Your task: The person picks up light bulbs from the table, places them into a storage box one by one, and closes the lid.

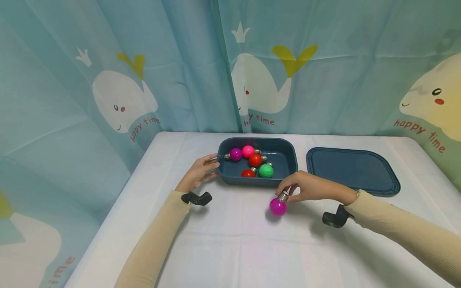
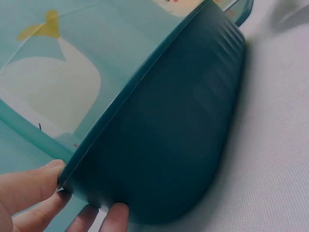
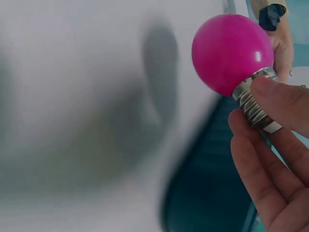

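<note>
A magenta light bulb (image 1: 278, 207) hangs globe down, close over the table. My right hand (image 1: 306, 186) pinches its silver screw base between thumb and fingertips, near the front right corner of the dark blue box (image 1: 252, 181). At the box's left end, my left hand (image 1: 197, 171) touches the rim and outer wall with extended fingers; the left wrist view shows the fingertips (image 2: 117, 215) against the wall. Inside lie a purple bulb (image 1: 235, 154), a pink bulb (image 1: 248, 151), a red bulb (image 1: 255, 160), a second red bulb (image 1: 247, 173), partly hidden by the front wall, and a green bulb (image 1: 266, 171).
A dark blue lid (image 1: 351, 170) lies flat to the right of the box, behind my right forearm. White cloth covers the table (image 1: 230, 240). Blue-green curtains (image 1: 194, 80) with printed whales hang behind it and on the left.
</note>
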Demonstrator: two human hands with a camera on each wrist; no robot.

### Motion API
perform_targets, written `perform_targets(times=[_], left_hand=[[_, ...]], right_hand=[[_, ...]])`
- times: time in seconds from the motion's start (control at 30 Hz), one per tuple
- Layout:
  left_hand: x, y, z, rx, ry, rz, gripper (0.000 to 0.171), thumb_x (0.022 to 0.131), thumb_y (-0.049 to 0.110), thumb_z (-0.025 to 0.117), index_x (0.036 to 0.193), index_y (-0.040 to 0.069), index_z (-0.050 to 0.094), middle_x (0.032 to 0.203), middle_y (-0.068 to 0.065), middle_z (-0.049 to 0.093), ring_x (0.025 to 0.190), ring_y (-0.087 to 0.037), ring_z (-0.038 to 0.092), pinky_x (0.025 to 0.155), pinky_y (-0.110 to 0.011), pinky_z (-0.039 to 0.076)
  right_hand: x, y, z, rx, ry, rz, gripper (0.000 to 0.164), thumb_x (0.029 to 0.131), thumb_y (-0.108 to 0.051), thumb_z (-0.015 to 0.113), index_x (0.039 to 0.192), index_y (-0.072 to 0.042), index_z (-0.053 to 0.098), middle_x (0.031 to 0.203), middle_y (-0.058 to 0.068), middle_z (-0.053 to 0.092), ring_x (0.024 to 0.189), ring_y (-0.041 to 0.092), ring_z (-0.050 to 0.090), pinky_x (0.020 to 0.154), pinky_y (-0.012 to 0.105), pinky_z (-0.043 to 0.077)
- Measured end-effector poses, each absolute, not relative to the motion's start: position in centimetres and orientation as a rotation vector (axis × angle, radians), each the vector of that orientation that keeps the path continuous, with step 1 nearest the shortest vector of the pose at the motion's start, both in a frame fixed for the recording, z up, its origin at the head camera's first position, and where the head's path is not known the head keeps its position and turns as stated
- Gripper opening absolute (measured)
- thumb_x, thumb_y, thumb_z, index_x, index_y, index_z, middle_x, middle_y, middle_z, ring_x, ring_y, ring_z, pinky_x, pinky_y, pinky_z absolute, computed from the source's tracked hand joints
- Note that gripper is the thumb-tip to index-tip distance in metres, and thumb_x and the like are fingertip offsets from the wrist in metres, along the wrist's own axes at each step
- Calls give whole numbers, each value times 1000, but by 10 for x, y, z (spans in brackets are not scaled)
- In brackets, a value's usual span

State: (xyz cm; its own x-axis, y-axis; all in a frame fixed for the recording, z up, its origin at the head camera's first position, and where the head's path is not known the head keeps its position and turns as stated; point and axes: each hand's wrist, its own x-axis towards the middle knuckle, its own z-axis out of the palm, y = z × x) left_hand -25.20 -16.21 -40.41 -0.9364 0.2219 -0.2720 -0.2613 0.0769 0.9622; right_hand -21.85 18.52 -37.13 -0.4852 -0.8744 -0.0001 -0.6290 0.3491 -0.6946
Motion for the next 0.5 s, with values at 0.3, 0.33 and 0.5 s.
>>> perform_targets(times=[0.3, 0.33, 0.5], left_hand=[[-252, -162, -405, -46, 2022, 1911, 55, 97, 9, 49, 148, 7, 28, 149, -19, 33, 133, -35, 40, 108, -47, 40], [-252, -162, -405, -44, 2020, 1914, 55, 97, 9, 49, 148, 7, 28, 149, -19, 33, 133, -35, 40, 108, -47, 40], [-253, -163, -406, -46, 2026, 1911, 55, 97, 9, 49, 148, 7, 28, 149, -19, 34, 132, -35, 41, 107, -46, 41]], right_hand=[[-229, 187, -335, -1338, 2349, -801, 29, 76, -4, 76, 104, -7, 71, 101, 4, 71, 86, 9, 67, 76, 23, 58], [-231, 187, -331, -1333, 2355, -795, 29, 76, -5, 76, 104, -7, 71, 101, 4, 71, 85, 9, 67, 76, 24, 58], [-238, 182, -312, -1305, 2377, -757, 29, 75, -3, 76, 104, -5, 70, 100, 6, 71, 82, 10, 67, 76, 26, 58]])
